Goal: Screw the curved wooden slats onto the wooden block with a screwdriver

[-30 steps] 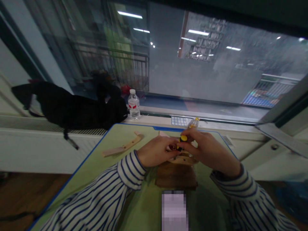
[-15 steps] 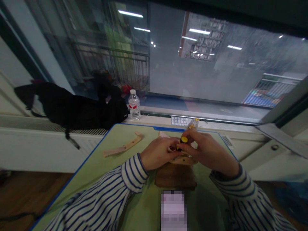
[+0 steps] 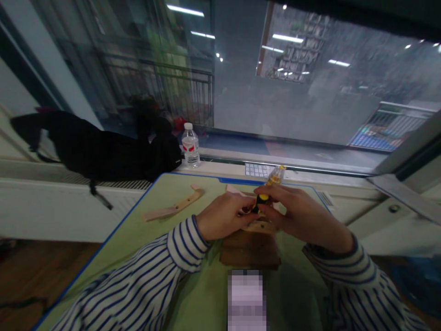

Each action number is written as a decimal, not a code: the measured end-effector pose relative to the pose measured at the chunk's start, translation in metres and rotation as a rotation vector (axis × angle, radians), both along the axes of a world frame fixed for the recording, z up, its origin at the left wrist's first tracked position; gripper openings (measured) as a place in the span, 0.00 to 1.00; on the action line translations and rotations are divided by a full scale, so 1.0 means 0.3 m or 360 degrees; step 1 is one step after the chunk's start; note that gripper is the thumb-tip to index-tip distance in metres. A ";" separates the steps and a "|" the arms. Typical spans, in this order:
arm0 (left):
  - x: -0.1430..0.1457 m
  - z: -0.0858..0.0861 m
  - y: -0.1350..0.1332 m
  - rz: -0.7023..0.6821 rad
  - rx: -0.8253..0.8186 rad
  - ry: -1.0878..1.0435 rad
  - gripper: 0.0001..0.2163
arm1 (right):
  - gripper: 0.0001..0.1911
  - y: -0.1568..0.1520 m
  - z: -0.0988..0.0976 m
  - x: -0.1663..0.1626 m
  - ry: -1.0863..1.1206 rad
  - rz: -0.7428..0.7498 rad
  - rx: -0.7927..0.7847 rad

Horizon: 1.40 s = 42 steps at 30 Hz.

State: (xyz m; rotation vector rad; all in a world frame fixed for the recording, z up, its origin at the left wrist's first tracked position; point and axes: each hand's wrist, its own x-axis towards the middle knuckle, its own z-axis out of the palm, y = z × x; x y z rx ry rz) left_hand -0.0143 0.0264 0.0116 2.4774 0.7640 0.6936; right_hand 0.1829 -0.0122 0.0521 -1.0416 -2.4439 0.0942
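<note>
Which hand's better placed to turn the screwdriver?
Right, probably. The right hand has its fingers wrapped around the screwdriver, while the left hand appears occupied with the wooden piece at the screwdriver's lower end.

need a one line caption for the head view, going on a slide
Right hand grips a yellow-handled screwdriver beside the left hand, above wooden parts on a green table

A black bag (image 3: 103, 147) lies along the windowsill (image 3: 220, 166), with a plastic water bottle (image 3: 190, 146) standing upright just beside it.
</note>
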 end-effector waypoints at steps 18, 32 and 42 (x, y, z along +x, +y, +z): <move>0.009 0.000 -0.010 0.0114 0.0081 0.0087 0.09 | 0.10 -0.004 0.009 -0.002 -0.0140 -0.0261 -0.0076; 0.012 0.001 -0.015 0.0169 0.0067 0.0032 0.12 | 0.11 0.002 0.010 -0.003 -0.0161 -0.0310 -0.0047; 0.013 0.010 -0.018 0.0169 0.0039 0.0089 0.11 | 0.13 -0.002 0.006 -0.007 -0.0157 -0.0352 -0.0059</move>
